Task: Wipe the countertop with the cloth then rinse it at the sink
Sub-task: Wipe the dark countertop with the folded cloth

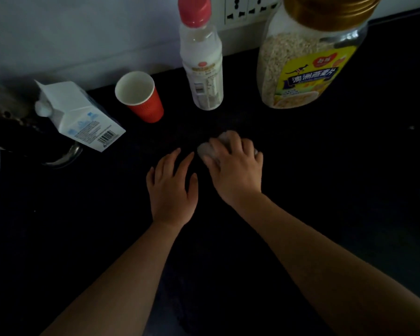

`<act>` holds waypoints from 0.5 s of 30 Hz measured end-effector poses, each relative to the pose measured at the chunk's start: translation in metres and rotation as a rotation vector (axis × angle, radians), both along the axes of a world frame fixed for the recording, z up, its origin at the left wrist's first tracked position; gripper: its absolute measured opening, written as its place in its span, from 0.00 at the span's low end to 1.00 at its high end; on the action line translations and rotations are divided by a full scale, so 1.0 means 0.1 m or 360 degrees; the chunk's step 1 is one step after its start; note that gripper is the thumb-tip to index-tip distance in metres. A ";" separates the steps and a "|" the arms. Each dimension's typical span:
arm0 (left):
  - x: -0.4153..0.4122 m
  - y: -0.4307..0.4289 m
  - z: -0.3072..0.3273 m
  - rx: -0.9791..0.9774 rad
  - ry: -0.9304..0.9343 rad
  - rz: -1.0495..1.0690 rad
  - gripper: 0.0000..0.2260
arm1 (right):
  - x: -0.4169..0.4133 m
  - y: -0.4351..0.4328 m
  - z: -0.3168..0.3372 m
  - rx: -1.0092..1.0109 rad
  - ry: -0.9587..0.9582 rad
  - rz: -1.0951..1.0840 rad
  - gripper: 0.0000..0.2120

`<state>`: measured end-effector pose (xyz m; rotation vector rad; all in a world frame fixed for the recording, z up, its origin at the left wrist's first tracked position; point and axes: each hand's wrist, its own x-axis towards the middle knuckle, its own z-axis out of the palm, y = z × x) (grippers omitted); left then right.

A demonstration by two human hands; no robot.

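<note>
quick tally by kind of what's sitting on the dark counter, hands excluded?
Cartons: 1, white carton, tilted
Cups: 1, red paper cup
Bottles: 1, white bottle with red cap
Jars: 1, oat jar with gold lid
Cloths: 1, pale cloth under the right hand
Metal items at the left edge: 1, dark metal object, kind unclear
Total: 6

On the yellow label of the big gold-lidded oat jar (pixel 308 66): blue banner reading "澳洲燕麦片", a kangaroo outline above it, and a red badge with two small characters too blurred to read. On the red-capped white bottle (pixel 201 64): a small red round logo, a gold band and fine print with a barcode, all illegible. On the white carton (pixel 83 117): barcode, blue print, unreadable.
</note>
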<state>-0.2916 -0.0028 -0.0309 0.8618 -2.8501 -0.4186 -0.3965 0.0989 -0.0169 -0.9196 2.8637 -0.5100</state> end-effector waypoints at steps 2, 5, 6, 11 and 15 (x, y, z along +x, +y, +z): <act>0.00 0.00 0.01 0.0013 0.0021 0.0005 0.21 | 0.18 0.27 -0.02 0.0031 0.0056 0.0007 0.21; 0.00 0.00 -0.02 0.0025 0.0038 -0.0003 0.20 | 0.06 0.46 -0.03 0.0053 0.0078 -0.0176 0.22; 0.00 -0.01 -0.02 0.0024 0.0030 -0.0001 0.20 | -0.04 0.39 -0.02 0.0040 0.0052 -0.0292 0.21; -0.01 -0.02 -0.02 0.0009 0.0013 0.0007 0.21 | -0.22 -0.22 0.03 0.0008 -0.0070 -0.0380 0.19; 0.00 -0.02 0.00 0.0014 0.0042 0.0001 0.21 | 0.22 0.20 0.00 0.0005 0.0035 -0.0012 0.20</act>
